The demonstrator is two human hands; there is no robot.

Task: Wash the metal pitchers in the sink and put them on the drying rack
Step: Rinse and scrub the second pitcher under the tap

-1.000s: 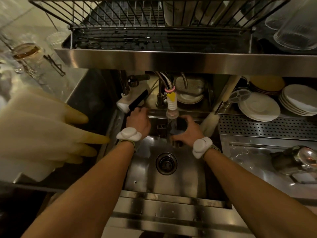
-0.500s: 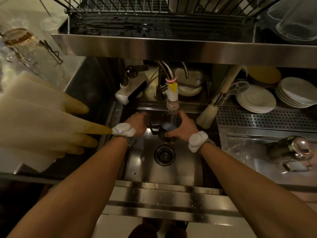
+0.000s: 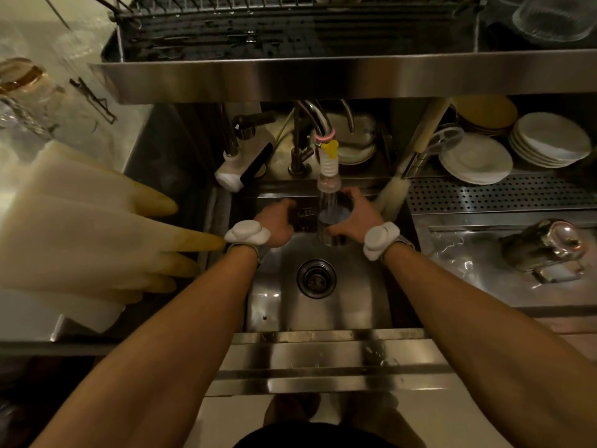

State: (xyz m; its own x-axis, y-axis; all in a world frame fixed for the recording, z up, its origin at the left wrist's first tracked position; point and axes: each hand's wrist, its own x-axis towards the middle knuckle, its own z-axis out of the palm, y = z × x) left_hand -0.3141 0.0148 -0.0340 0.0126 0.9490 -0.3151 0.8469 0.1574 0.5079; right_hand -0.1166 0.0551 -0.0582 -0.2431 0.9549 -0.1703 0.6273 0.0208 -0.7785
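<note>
Grasps the pitcher (image 3: pixel 332 226) in the right grip (image 3: pixel 358 218), upright under the running tap (image 3: pixel 328 163), over the sink (image 3: pixel 355 302); of the left grip (image 3: pixel 277 224) just beside, cannot tell whether clenched.

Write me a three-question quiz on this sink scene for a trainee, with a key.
1. True or false: water from the tap runs into the pitcher held in the sink.
2. Where is the second pitcher? A) on its side on the right draining board; B) in the sink; C) under the tap.
3. Fill in: the ____ hand grips the pitcher under the tap.

Key: 1 true; 2 A; 3 right hand.
</note>
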